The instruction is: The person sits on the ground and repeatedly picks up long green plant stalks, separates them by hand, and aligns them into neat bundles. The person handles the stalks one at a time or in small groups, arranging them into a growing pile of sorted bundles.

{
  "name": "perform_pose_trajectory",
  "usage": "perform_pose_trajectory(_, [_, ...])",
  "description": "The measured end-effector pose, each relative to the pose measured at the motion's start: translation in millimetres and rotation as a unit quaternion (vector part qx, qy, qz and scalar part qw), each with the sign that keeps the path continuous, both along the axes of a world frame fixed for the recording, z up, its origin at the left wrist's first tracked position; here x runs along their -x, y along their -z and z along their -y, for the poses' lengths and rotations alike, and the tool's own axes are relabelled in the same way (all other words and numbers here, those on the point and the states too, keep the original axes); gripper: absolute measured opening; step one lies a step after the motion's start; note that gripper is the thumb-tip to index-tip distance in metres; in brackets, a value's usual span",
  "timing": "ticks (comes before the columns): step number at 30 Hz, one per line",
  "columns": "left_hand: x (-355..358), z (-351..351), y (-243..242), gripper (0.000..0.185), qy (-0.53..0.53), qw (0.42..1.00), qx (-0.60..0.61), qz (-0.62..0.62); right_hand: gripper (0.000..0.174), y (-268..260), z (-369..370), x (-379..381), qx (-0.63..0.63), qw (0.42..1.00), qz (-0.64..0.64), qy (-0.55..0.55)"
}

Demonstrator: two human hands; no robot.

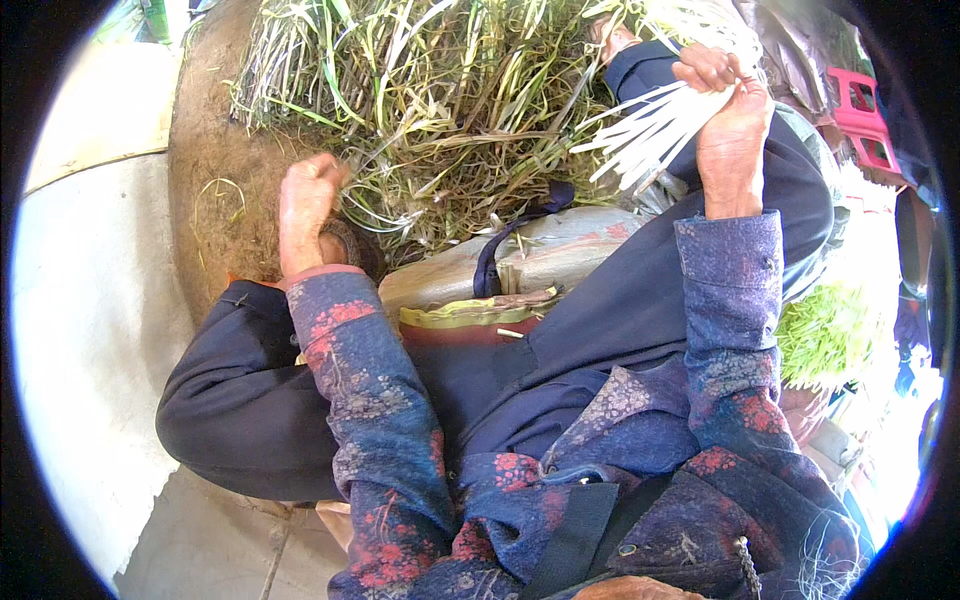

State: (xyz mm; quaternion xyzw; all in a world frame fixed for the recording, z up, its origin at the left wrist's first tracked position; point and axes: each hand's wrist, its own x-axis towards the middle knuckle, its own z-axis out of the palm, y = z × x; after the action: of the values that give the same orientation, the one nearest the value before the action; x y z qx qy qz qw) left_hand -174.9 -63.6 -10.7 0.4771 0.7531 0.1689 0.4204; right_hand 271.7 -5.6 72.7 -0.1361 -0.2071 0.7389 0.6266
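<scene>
My left hand [311, 202] is closed in a loose fist above my bent left leg, at the near left edge of a heap of green and yellowed stalks and leaves [450, 127]. Nothing is plainly seen in its fingers. At the upper right my right hand [724, 105] grips a bunch of slender white stalks [652, 131]. Their bare ends fan out down to the left, and pale leafy tops [701, 19] show beyond the fist. The heap lies between my two hands, partly on a brown, soil-strewn surface [225, 157].
A pale plastic sack [450, 262] with a dark strap [491, 259] lies between my crossed legs. Cut green stalks [825, 334] are piled on the right, below a pink plastic stool or crate [862, 112]. A light floor slab [90, 300] is at the left.
</scene>
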Motion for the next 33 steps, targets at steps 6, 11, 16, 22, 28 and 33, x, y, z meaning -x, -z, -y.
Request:
perform_pose_trajectory(6, [-16, -10, 28, 0.029, 0.018, 0.975, -0.16, -0.153, 0.013, 12, -3, 27, 0.026, 0.999, 0.039, 0.004])
perform_pose_trajectory(11, [-56, -43, 22, 0.03, -0.055, 0.958, -0.281, -0.028, 0.018, 21, -8, 42, 0.076, 0.994, 0.008, -0.078])
perform_pose_trajectory(16, [-87, -49, 22, 0.023, -0.038, 0.951, -0.302, -0.059, 0.014, 35, -5, 57, 0.096, 0.991, 0.018, -0.092])
perform_pose_trajectory(22, [-127, -44, 6, 0.02, -0.05, 0.925, -0.36, 0.109, 0.015, 36, 8, 78, 0.148, 0.985, 0.019, -0.085])
perform_pose_trajectory(28, [-173, -34, -24, 0.021, 0.076, 0.9, -0.407, 0.137, 0.019, 41, 23, 98, 0.158, 0.984, 0.083, -0.03])
perform_pose_trajectory(33, [-195, -27, -29, 0.027, 0.136, 0.877, -0.448, 0.11, 0.03, 49, 31, 99, 0.108, 0.974, 0.2, 0.018])
